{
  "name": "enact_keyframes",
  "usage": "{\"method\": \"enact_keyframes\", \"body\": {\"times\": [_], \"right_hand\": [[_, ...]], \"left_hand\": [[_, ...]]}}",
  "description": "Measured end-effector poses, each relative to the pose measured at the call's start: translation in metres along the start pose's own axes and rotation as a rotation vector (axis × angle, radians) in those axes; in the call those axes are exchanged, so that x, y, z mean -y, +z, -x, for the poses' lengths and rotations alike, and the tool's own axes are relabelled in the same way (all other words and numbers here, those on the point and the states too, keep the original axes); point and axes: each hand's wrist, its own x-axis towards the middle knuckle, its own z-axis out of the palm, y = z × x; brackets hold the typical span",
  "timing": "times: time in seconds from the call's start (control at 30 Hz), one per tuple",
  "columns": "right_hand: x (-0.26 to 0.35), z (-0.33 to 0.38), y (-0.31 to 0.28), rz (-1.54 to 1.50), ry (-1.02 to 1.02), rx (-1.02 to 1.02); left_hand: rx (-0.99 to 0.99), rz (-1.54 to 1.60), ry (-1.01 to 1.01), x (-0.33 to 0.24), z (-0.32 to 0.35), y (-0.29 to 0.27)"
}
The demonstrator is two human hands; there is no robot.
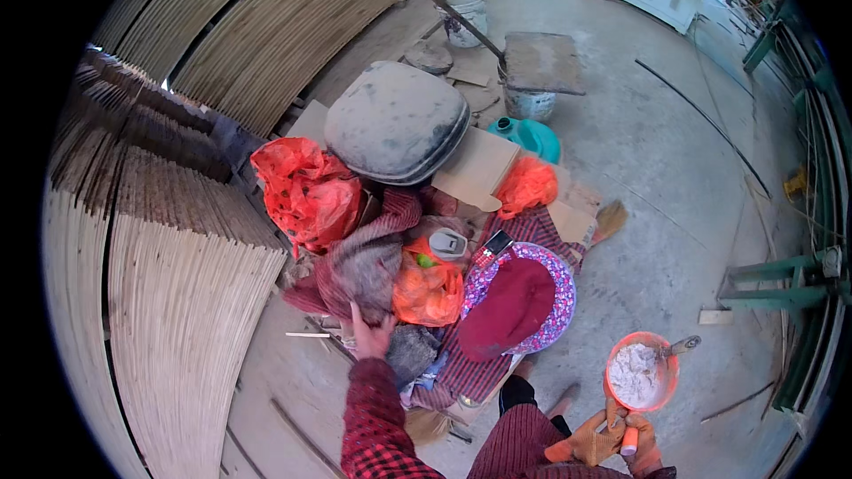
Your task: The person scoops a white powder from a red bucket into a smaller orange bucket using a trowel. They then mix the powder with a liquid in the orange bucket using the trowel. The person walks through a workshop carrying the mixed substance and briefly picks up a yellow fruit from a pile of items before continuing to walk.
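Observation:
My left hand (371,333), at the end of a red checked sleeve, reaches forward and grips the lower edge of a grey and maroon striped cloth (364,264) lying on a pile of things. My right hand (621,443), in an orange glove, holds by its handle an orange scoop bowl (642,371) filled with white powder; a small metal tool (682,347) rests on its rim. Beside the cloth lie an orange plastic bag (428,293) and a maroon hat (508,306) on a flowered round cushion (561,300).
Tall stacks of thin wooden sheets (169,302) stand at the left and behind. A dusty grey seat pad (397,120), red plastic bags (306,186), cardboard (479,164), a teal jug (529,135), white buckets (467,13) and a green metal frame (781,275) surround the pile on the concrete floor.

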Motion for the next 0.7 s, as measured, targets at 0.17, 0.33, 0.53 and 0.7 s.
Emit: {"method": "enact_keyframes", "body": {"times": [0.17, 0.33, 0.53, 0.7], "right_hand": [[0.021, 0.022, 0.031, 0.043, 0.046, -0.068], [0.004, 0.018, -0.009, 0.049, 0.005, -0.083], [-0.010, 0.015, -0.032, 0.041, 0.008, -0.093], [-0.026, 0.018, -0.048, -0.003, -0.009, -0.119]], "left_hand": [[0.053, -0.326, -0.483, 0.124, 0.024, -0.020], [0.415, -1.362, 0.653, 0.142, -0.006, 0.081], [0.527, -2.273, 1.296, 0.113, -0.049, 0.052], [1.146, -2.399, 0.857, 0.060, -0.029, 0.043]]}}
